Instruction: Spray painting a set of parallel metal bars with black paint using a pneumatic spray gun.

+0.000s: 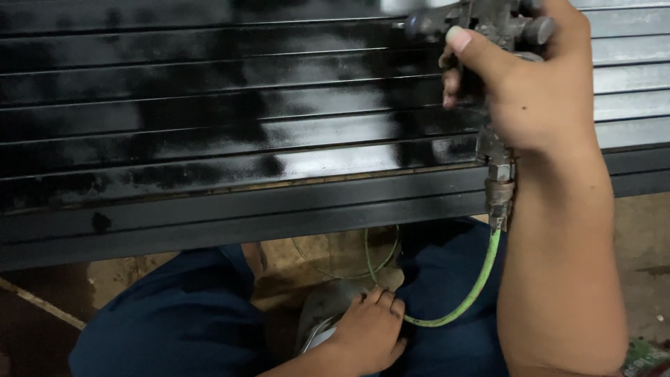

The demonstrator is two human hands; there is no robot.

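Observation:
My right hand (530, 84) grips a grimy metal spray gun (499, 42) at the upper right, thumb along its side, nozzle pointing left at a slatted metal shutter (209, 126). The shutter's slats are glossy wet black across the left and middle, still pale grey at the far right (628, 77). A green air hose (467, 297) runs from the gun's brass fitting (500, 192) down in a curve to my left hand (370, 331). That hand rests low between my knees, fingers curled on a grey rounded metal object (324, 311) and touching the hose.
My knees in dark blue trousers (181, 321) fill the bottom of the view, squatting on a stained concrete floor (642, 237). A thin clear tube loop (349, 255) lies on the floor under the shutter's black bottom rail (244, 216).

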